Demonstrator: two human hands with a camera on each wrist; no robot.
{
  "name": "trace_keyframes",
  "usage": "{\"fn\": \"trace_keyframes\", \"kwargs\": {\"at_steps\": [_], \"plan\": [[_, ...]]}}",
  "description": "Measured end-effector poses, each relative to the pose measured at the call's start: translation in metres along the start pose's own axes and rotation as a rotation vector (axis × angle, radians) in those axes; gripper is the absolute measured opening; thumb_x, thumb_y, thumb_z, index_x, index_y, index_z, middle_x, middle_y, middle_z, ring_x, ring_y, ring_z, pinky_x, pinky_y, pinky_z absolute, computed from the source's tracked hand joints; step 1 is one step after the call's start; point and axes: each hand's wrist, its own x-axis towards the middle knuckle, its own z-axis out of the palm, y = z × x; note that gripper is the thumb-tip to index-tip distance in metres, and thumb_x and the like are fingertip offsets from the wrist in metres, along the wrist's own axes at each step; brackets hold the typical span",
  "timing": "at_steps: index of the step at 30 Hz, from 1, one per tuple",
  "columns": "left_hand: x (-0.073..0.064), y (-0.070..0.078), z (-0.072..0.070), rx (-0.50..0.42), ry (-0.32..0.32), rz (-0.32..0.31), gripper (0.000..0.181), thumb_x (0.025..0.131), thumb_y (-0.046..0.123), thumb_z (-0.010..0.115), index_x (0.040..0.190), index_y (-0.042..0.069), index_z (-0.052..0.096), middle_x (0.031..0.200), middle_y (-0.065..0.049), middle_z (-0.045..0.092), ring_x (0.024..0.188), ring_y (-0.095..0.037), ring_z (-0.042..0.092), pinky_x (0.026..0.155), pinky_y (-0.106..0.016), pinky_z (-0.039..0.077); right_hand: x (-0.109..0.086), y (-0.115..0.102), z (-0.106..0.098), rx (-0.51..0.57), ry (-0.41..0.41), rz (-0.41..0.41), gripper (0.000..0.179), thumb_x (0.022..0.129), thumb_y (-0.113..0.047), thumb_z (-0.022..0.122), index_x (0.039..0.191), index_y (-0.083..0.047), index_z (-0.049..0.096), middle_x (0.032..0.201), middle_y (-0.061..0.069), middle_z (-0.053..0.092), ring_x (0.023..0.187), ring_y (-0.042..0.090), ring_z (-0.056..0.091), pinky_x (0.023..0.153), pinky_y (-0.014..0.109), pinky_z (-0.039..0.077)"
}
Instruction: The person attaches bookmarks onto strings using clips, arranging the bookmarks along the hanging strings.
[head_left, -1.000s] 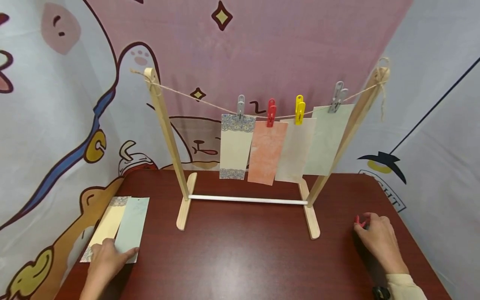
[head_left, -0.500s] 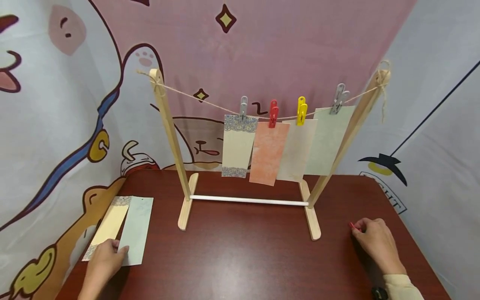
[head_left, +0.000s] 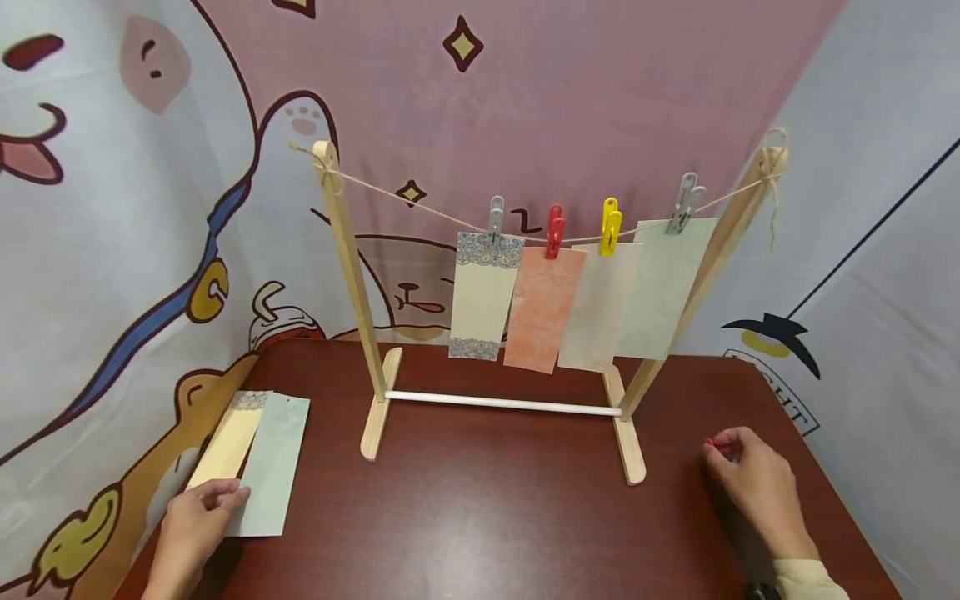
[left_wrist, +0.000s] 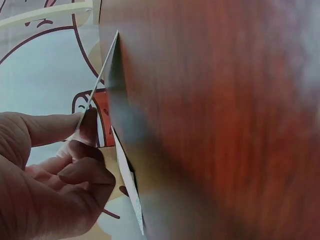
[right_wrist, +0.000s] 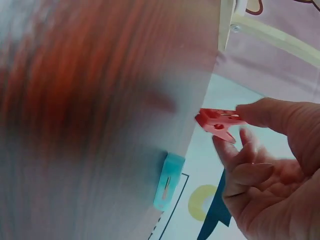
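My left hand (head_left: 193, 523) pinches the near left edge of a pale green card (head_left: 274, 467) between thumb and fingers. The left wrist view shows this card (left_wrist: 104, 65) edge-on, tilted up from the table. Under its left side lies a cream card with a patterned border (head_left: 231, 437), partly covered by the hand. At the table's right side, my right hand (head_left: 761, 487) holds a red clothespin (right_wrist: 217, 119) by its handles, thumb on one and fingertips at the other. Below it, a teal clothespin (right_wrist: 169, 182) lies on the table, hidden from the head view.
A wooden stand (head_left: 354, 283) with a white crossbar (head_left: 502, 403) carries a string (head_left: 408, 197). Clothespins hang a patterned cream card (head_left: 483, 304), an orange card (head_left: 543, 312), a beige card (head_left: 598, 312) and a large pale green card (head_left: 663, 292). Printed cloth stands behind the brown table (head_left: 487, 508).
My left hand has gone from lying over both cards to pinching the green one, which has shifted slightly toward me. The red clothespin has turned a little in my right fingers.
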Motion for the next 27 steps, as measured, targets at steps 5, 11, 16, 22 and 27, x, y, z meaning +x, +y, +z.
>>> {"fn": "trace_keyframes", "kwargs": {"at_steps": [5, 11, 16, 22, 27], "plan": [[0.0, 0.001, 0.003, -0.109, -0.027, -0.016, 0.028, 0.101, 0.007, 0.077, 0.116, -0.016, 0.071, 0.085, -0.004, 0.073, 0.075, -0.01, 0.057, 0.064, -0.027, 0.046, -0.004, -0.005, -0.001, 0.082, 0.087, 0.022, 0.052, 0.099, -0.031, 0.083, 0.131, 0.006, 0.066, 0.098, 0.018, 0.076, 0.081, 0.027, 0.064, 0.073, 0.043, 0.051], [-0.003, 0.006, 0.003, -0.252, -0.151, -0.063, 0.018, 0.101, 0.012, 0.08, 0.112, -0.002, 0.075, 0.091, 0.006, 0.072, 0.08, -0.008, 0.058, 0.067, -0.029, 0.049, -0.008, -0.016, -0.004, 0.295, 0.118, 0.085, 0.05, 0.094, -0.043, 0.089, 0.125, -0.005, 0.078, 0.085, 0.002, 0.073, 0.075, 0.01, 0.055, 0.057, 0.027, 0.042], [-0.006, 0.013, 0.006, -0.319, -0.162, -0.052, 0.016, 0.1, 0.017, 0.084, 0.109, 0.006, 0.076, 0.09, 0.009, 0.072, 0.079, -0.01, 0.057, 0.064, -0.03, 0.048, -0.008, -0.029, -0.001, 0.496, 0.074, 0.045, 0.048, 0.096, -0.035, 0.088, 0.129, -0.004, 0.075, 0.09, -0.005, 0.071, 0.084, 0.014, 0.056, 0.062, 0.024, 0.045], [-0.011, 0.018, 0.012, -0.325, -0.154, 0.04, 0.027, 0.101, 0.017, 0.082, 0.117, -0.003, 0.072, 0.09, 0.006, 0.07, 0.074, -0.011, 0.055, 0.06, -0.029, 0.047, -0.009, -0.042, 0.002, 0.617, 0.053, -0.028, 0.04, 0.101, -0.025, 0.083, 0.132, -0.002, 0.073, 0.102, -0.011, 0.076, 0.087, 0.01, 0.064, 0.068, 0.02, 0.05], [-0.014, 0.025, 0.017, -0.322, -0.142, 0.138, 0.03, 0.101, 0.016, 0.082, 0.119, -0.006, 0.072, 0.089, 0.003, 0.069, 0.072, -0.011, 0.055, 0.059, -0.029, 0.047, -0.011, -0.057, 0.004, 0.631, 0.072, -0.048, 0.04, 0.102, -0.027, 0.082, 0.134, -0.004, 0.073, 0.102, -0.011, 0.075, 0.084, 0.012, 0.06, 0.062, 0.024, 0.047]]}}
